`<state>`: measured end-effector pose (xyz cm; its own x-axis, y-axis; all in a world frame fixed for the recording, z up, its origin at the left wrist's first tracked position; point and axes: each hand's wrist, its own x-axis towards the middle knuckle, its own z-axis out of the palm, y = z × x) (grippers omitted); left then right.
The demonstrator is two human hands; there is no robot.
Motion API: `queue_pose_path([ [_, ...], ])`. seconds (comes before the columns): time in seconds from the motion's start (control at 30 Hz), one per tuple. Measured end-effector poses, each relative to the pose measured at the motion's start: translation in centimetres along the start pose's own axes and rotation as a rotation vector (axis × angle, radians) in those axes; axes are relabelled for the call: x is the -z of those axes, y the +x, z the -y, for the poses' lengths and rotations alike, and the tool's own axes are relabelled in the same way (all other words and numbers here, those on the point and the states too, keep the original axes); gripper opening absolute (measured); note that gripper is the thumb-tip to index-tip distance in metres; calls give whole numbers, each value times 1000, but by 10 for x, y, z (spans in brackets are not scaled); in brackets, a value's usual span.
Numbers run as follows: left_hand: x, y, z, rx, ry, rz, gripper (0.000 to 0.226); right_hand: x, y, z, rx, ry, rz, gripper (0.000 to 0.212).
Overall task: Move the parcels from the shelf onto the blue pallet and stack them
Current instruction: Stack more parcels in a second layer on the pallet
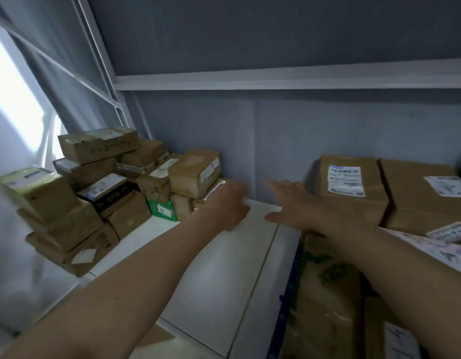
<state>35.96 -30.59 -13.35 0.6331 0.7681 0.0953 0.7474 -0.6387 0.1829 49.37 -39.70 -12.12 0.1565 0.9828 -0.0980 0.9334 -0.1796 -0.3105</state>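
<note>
Head view, left to right. A pile of parcels (100, 187) fills the left end of the white shelf (224, 268), stacked several high against the back wall. The left hand (225, 206) reaches to the pile's right edge, where a small parcel (216, 189) with a white label lies low, its long axis running away toward the wall. The hand touches or covers this parcel; blur hides whether the fingers have closed on it. The right hand (293, 203) hovers over bare shelf just beside, fingers spread, holding nothing. Large boxes (353, 185) stand farther right. The left hand is the nearer one; the parcel lies ahead and left of both. No pallet is clearly identifiable.
</note>
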Motion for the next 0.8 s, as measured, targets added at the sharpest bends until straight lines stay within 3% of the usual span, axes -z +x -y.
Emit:
queue_pose_path([
  [0.2, 8, 12, 101, 123, -63, 24, 43, -44, 71, 67, -5, 60, 53, 80],
  [0.33, 6, 37, 179, 222, -134, 41, 71, -78, 131, 103, -58, 189, 104, 77],
  [0.47, -4, 70, 235, 226, -234, 68, 95, -101, 185, 131, -121, 373, 0, 67],
  [0.53, -11, 87, 252, 234, -282, 74, 104, -114, 213, 132, -163, 500, -66, 91],
  [0.6, -18, 102, 265, 217, -329, 60, 105, -124, 231, 132, -172, 631, -123, 102],
  [0.7, -27, 120, 275, 175, -420, 36, 99, -123, 239, 144, -189, 764, -207, 85],
  [0.8, -34, 132, 277, 190, -518, 13, 94, -126, 246, 144, -243, 887, -180, 81],
])
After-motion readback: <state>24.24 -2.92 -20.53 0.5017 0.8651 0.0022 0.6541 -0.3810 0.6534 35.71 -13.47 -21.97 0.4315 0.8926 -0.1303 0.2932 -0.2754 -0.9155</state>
